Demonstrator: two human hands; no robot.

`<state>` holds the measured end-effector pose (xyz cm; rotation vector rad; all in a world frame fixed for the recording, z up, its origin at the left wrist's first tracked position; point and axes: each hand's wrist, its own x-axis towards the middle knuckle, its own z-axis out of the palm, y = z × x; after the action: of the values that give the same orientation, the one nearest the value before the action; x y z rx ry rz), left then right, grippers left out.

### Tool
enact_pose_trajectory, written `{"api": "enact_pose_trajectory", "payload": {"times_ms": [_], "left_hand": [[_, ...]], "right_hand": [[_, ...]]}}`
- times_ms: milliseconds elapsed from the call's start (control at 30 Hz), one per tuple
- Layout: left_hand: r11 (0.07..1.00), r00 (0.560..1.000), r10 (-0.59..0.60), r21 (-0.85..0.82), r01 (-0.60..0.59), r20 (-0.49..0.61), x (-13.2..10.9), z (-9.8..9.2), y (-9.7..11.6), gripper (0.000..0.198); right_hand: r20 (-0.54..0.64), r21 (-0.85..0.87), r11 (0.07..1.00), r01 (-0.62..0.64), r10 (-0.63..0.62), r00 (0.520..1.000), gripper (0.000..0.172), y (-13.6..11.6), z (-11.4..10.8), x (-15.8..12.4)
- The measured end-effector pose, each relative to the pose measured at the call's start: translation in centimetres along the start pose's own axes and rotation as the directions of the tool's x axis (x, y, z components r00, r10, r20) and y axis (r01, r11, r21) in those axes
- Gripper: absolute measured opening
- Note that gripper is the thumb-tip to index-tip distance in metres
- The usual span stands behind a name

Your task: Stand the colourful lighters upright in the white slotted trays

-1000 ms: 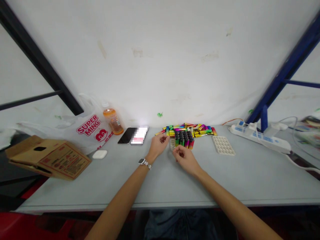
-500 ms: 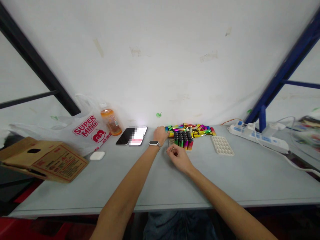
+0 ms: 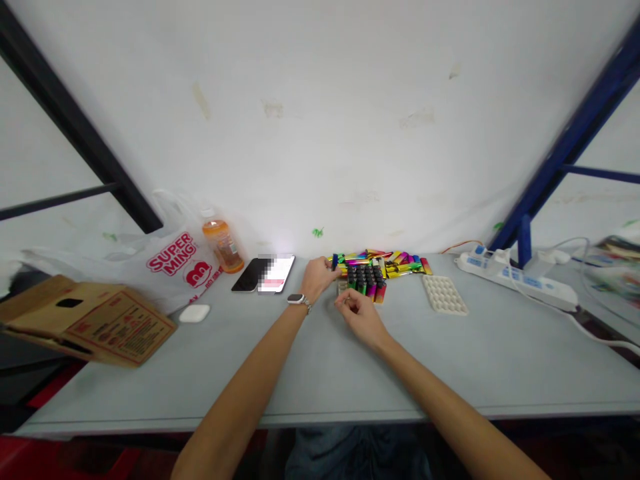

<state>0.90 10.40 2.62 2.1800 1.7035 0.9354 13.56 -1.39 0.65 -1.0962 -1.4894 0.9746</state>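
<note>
A heap of shiny rainbow-coloured lighters [image 3: 395, 261] lies at the back of the grey table [image 3: 300, 373]. In front of it a tray of upright lighters [image 3: 367, 280] with black tops stands partly filled. My left hand [image 3: 319, 278], with a watch on the wrist, is closed on a lighter [image 3: 335, 261] at the heap's left end. My right hand [image 3: 358, 314] rests just in front of the tray with fingers curled in a pinch; what it holds, if anything, is hidden.
An empty white tray [image 3: 445, 293] lies right of the lighters. A power strip [image 3: 520, 281] with cables runs further right. To the left are a phone [image 3: 264, 274], an orange bottle [image 3: 223, 245], a plastic bag [image 3: 173, 263], an earbud case [image 3: 195, 313] and a cardboard box [image 3: 90, 322].
My left hand reached back to the heap's left end, then drew slightly toward me with a lighter in its fingers. My right hand stayed by the tray's front.
</note>
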Motion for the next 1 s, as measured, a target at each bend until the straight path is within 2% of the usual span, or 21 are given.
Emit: {"api": "enact_pose_trajectory", "payload": {"times_ms": [100,200,267,367,467,600,700,800,867,1000], "left_hand": [[0.969,0.992,0.123,-0.213,-0.122,-0.009,-3.2,-1.4,-0.6,0.024],[0.931,0.98,0.198,-0.319,-0.179,0.029,-6.5,-2.5,-0.8,0.024],[0.921,0.977,0.211,-0.343,-0.186,0.034,-8.3,-2.9,-0.6,0.023],[0.919,0.982,0.186,-0.356,-0.171,0.009,-9.9,-3.1,-0.1,0.02],[0.905,0.982,0.191,-0.386,-0.178,-0.004,-10.3,-3.3,0.0,0.02],[0.807,0.957,0.29,-0.534,-0.253,-0.015,-10.2,-4.1,-0.9,0.021],[0.756,0.976,0.195,-0.62,-0.211,-0.094,-10.1,-4.4,-1.2,0.024],[0.772,0.988,0.133,-0.616,-0.155,-0.082,-10.1,-4.1,-0.8,0.029],[0.794,0.987,0.149,-0.589,-0.151,-0.052,-10.3,-3.8,-0.3,0.031],[0.836,0.975,0.22,-0.511,-0.2,-0.023,-10.5,-3.5,0.2,0.035]], "right_hand": [[-0.079,-0.004,1.0,0.02,-0.02,0.997,0.019,-0.2,-0.1,0.0],[-0.172,-0.03,0.999,0.043,-0.048,0.984,0.025,-0.5,0.4,-0.1],[-0.201,-0.104,0.992,0.069,-0.089,0.976,0.028,-0.8,0.9,-0.1],[-0.203,-0.227,0.966,0.123,-0.171,0.964,0.02,-1.3,1.6,-0.2],[-0.188,-0.214,0.962,0.169,-0.211,0.959,0.024,-1.6,1.9,-0.5],[-0.141,-0.024,0.987,0.161,-0.163,0.976,0.025,-1.3,1.8,-1.2],[-0.093,0.157,0.986,0.057,-0.043,0.995,0.027,-0.7,1.9,-1.7],[-0.025,0.299,0.95,-0.093,0.105,0.994,0.03,-0.3,2.1,-1.8],[0.001,0.306,0.942,-0.142,0.149,0.989,0.037,-0.3,2.2,-1.8],[-0.065,0.193,0.979,-0.071,0.085,0.994,0.048,0.0,2.2,-1.7]]}}
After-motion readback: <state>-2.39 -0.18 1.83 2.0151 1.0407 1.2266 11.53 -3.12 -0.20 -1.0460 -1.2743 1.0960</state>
